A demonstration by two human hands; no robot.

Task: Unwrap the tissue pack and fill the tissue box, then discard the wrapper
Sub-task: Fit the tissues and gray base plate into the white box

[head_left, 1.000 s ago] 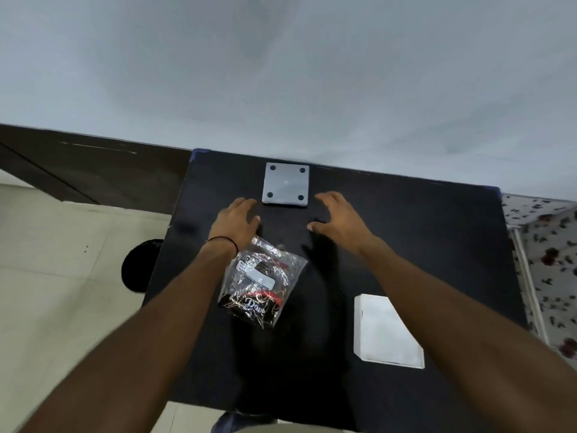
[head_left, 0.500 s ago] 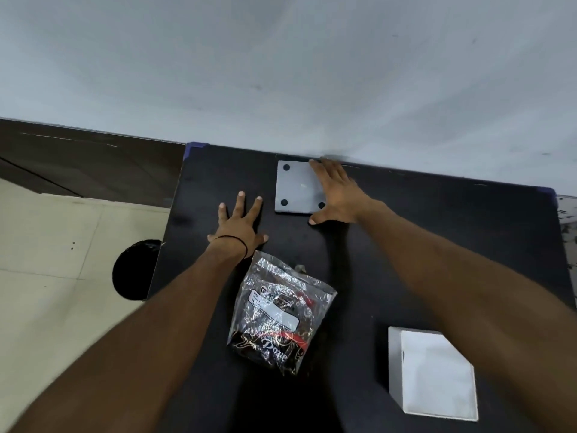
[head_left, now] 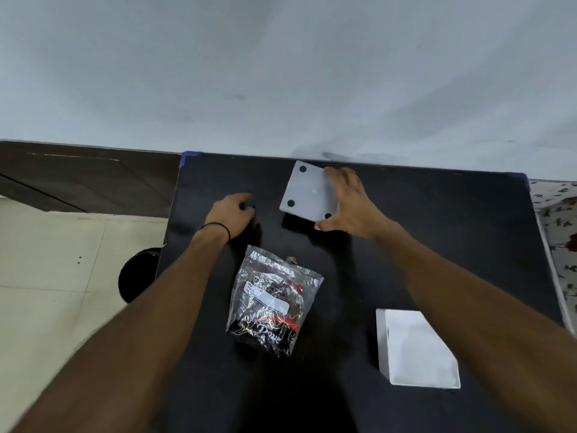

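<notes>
A grey square panel (head_left: pixel 307 192) with black round feet at its corners is tilted up off the black table (head_left: pixel 437 232) near the far edge. My right hand (head_left: pixel 349 204) grips its right side, thumb under the near corner. My left hand (head_left: pixel 232 215), with a black band on the wrist, rests on the table left of the panel, fingers curled, holding nothing. The tissue pack (head_left: pixel 273 303) in clear crinkled wrapper lies in the table's middle, between my forearms. A white tissue box (head_left: pixel 415 354) stands at the near right, partly behind my right forearm.
A pale wall runs right behind the table's far edge. A dark round object (head_left: pixel 137 275) sits on the tiled floor left of the table. A flowered cloth (head_left: pixel 559 220) lies at the right edge.
My right hand closed on the grey panel and lifted its side off the table, tilting it. My left hand's flat fingers have curled in.
</notes>
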